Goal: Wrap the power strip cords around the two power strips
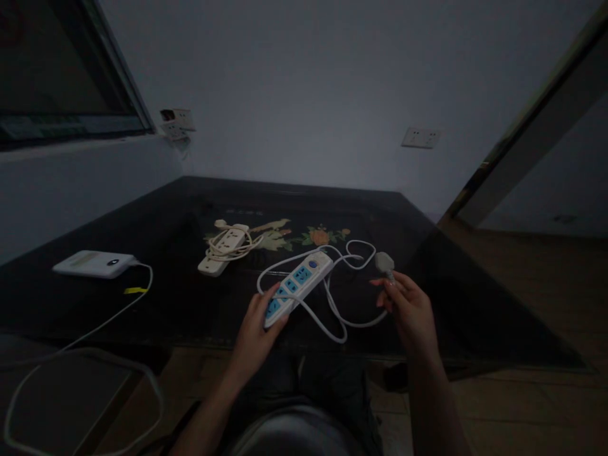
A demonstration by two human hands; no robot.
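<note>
A white power strip [300, 284] with blue sockets lies slanted on the dark glass table [475, 297]. My left hand [259, 326] grips its near end, fingers wrapped round it. Its white cord [332, 310] loops over the table to a white plug [384, 261]. My right hand [408, 310] pinches the cord just below that plug and holds the plug up above the table.
A cream power strip [223, 248] wrapped in its own cord lies further back. A white flat device [95, 263] with a cable [137, 291] sits at left. Wall sockets [420, 137] are on the far wall, more outlets [177, 121] in the left corner. A painted flower pattern [319, 236] shows on the tabletop.
</note>
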